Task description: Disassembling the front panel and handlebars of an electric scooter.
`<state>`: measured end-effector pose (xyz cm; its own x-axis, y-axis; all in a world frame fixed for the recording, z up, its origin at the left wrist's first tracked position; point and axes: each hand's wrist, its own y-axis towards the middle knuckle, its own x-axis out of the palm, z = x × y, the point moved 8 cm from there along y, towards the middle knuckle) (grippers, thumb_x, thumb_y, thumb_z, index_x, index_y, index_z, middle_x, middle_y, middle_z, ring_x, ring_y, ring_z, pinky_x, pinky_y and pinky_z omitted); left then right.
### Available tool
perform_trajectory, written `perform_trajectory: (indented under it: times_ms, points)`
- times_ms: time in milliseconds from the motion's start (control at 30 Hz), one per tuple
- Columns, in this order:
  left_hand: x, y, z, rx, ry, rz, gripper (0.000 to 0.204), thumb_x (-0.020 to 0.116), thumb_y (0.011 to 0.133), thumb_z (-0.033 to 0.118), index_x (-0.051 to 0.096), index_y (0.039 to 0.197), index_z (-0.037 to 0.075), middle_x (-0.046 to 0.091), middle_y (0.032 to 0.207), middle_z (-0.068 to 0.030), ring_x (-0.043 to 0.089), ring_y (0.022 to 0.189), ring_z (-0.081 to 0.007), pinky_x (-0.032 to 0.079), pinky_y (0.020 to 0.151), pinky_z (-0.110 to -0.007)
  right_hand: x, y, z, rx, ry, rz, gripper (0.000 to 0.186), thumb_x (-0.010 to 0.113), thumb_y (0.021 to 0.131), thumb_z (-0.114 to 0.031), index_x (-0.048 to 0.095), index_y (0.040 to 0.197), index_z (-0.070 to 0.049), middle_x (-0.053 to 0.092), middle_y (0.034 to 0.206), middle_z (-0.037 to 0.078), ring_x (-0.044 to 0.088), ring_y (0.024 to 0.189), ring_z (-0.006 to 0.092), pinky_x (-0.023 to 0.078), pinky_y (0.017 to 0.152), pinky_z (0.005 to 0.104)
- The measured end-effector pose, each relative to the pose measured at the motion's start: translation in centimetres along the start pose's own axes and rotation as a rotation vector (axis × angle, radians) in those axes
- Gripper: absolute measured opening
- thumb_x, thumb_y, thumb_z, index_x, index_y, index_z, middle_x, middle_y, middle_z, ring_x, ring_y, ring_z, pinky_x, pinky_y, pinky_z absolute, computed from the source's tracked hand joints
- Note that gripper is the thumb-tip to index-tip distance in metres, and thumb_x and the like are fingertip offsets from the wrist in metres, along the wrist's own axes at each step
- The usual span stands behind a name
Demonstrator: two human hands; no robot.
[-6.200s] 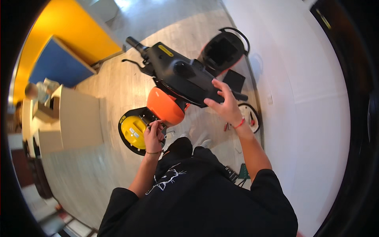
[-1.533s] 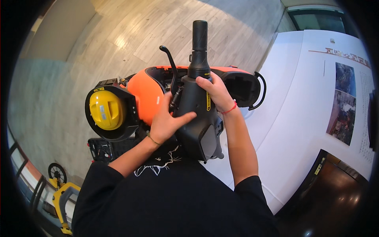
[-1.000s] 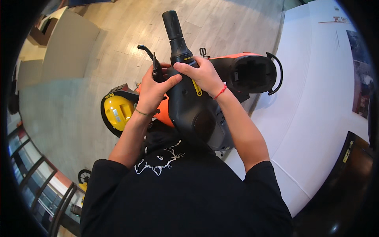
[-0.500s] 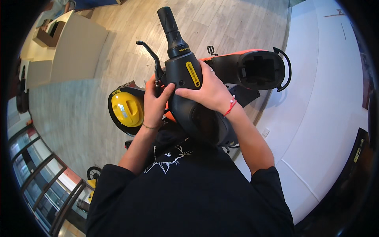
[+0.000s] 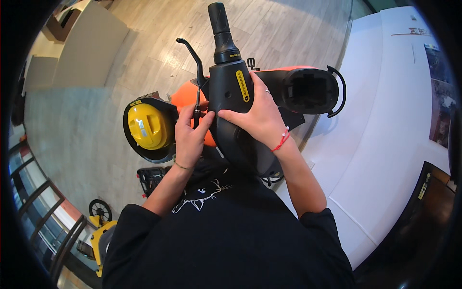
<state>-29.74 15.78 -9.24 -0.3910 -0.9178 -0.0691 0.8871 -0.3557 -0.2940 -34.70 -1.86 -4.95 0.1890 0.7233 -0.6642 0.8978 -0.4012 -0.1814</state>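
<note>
Housing [image 5: 221, 98], black, with a yellow label strip; upper centre of the frame, tilted, its near end close to the shirt; right hand [image 5: 257, 115], spread across it, thumb on the top face, fingers wrapped over the right edge; left hand [image 5: 190, 135], thumb and fingers pinching a thin tool [image 5: 196, 114], dark handle, metal shaft pointing up the frame, just left of the housing; whether its tip touches anything cannot be told; handlebar grip [image 5: 219, 24], black, ribbed, at top centre; brake lever [image 5: 195, 60], curved, black, left of that grip; orange panel [image 5: 184, 94], behind the left hand; yellow dome [image 5: 147, 126] in a black surround, left of centre; hollow black shell [image 5: 310, 91], upper right; tool case [image 5: 149, 179], lower left of centre, partly hidden by the forearm

Condition, as judged: partway; grip, lever and housing appear assembled together; fastening unconfirmed, the round recess [image 5: 228, 95] in the housing reading dark, any screw inside too small to tell; shell uncovered, its hollow exposed; whether the housing's underside is joined, hidden from view
</note>
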Motion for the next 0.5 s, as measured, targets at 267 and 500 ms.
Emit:
perform_trajectory:
  times_ms: [267,500]
  points:
    - [2.5,-2.0,4.9,0.010,-0.092,-0.088,0.015,0.067,0.082,0.009,0.058,0.090,0.002,0.056,0.084,0.0001,0.051,0.077,-0.0066,0.041,0.070,-0.022,-3.1,-1.5,-1.5,0.019,0.306,-0.007,0.097,0.082,0.062,-0.035,0.030,0.133,0.007,0.047,0.123,0.023,0.047,0.116,0.0319,0.039,0.098,0.0369]
    - [4.4,-4.7,8.5,0.191,-0.208,-0.353,0.014,0.067,0.080,0.004,0.056,0.089,0.003,0.050,0.076,0.0020,0.046,0.067,-0.0056,0.037,0.060,-0.020,-5.6,-5.0,-3.3,0.015,0.434,-0.078,0.102,0.086,0.059,-0.024,0.024,0.135,0.004,0.051,0.116,0.012,0.053,0.104,0.0196,0.042,0.092,0.0318]
